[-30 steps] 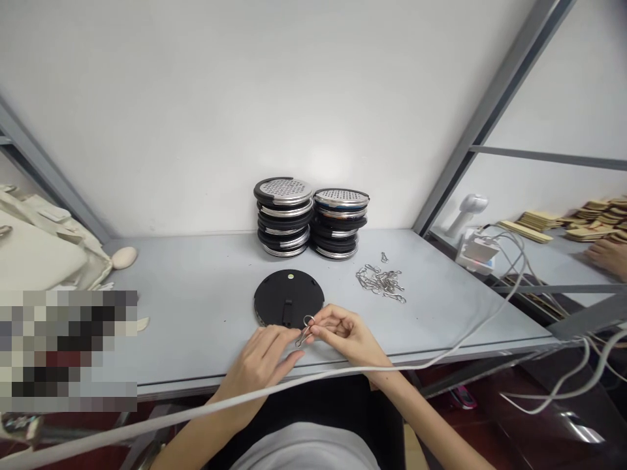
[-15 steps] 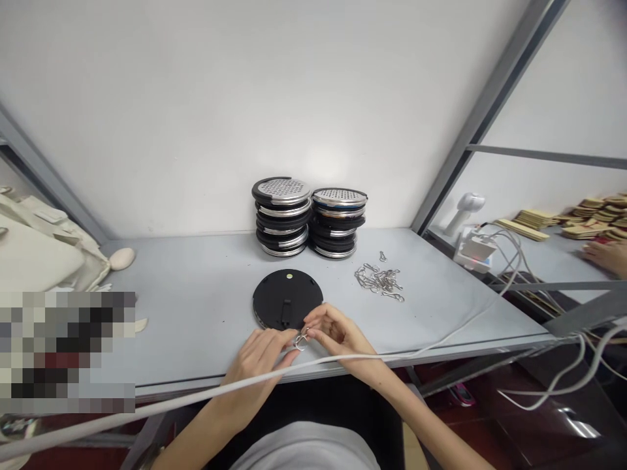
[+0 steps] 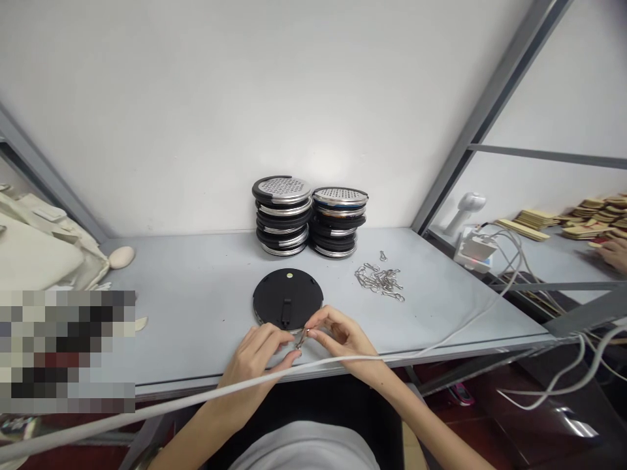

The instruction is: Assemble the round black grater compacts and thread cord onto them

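Over the table's front edge, my right hand [image 3: 337, 333] pinches a small silver snap hook [image 3: 302, 337] between thumb and fingertips. My left hand [image 3: 259, 356] meets its lower end, the thumb and a bent finger on either side. The small ring part is seen nearly edge-on. Just behind my hands lies a round black disc [image 3: 289, 294], with a narrow catch at its middle and a pale round sticker near its far rim. More silver snap hooks [image 3: 379, 281] lie in a loose pile to the right.
Two stacks of round black-and-silver discs [image 3: 283, 219] [image 3: 339, 222] stand against the wall. A white cable [image 3: 343, 358] crosses in front of my forearms. White bags [image 3: 39, 241] sit at left. At right, another person's hand [image 3: 614, 253] is near wooden pieces [image 3: 531, 222].
The snap hook has turned between my fingers, its ring going from face-on to nearly edge-on. My left fingers have parted slightly. The other person's hand has shifted at the right.
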`<state>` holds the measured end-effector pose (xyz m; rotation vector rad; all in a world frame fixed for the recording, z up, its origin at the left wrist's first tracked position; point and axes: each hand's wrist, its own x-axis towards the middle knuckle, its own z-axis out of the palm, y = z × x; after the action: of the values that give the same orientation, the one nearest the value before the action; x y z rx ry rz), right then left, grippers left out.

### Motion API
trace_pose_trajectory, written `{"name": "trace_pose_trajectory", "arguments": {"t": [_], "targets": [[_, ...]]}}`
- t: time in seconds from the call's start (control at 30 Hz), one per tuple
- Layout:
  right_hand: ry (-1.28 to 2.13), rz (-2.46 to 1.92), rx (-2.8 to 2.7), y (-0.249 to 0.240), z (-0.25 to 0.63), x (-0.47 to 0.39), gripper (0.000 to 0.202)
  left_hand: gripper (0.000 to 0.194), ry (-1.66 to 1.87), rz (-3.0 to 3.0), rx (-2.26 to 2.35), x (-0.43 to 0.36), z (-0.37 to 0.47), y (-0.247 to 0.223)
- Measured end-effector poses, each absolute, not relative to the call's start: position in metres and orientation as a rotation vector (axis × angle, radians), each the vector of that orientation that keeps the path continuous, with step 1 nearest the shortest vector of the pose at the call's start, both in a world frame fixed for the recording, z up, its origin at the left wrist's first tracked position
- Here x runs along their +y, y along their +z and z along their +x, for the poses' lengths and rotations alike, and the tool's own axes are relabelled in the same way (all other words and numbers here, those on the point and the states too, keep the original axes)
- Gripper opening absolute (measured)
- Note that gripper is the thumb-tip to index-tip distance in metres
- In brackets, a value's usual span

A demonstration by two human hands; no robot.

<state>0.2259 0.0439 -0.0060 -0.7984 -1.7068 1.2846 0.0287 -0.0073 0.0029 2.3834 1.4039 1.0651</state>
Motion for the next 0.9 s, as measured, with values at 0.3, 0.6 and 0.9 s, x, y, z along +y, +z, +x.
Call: {"name": "trace_pose_trajectory", "arguments": {"t": [0.3,0.6,0.9], "targets": [[1.002,-0.608,-1.856,-0.005,0.215,0.022,0.012,0.014,0.902,1.811,1.368,-0.008,0.029,0.013],[1.275,-0.669,-1.957,0.004,0.219,0.023,0.024,0.013,1.009,1.743,1.204,-0.008,0.022,0.011],[1.720,-0.656,-1.749,0.009,0.221,0.031,0.007,0.016,0.973,1.814,1.197,0.001,0.014,0.016]]}}
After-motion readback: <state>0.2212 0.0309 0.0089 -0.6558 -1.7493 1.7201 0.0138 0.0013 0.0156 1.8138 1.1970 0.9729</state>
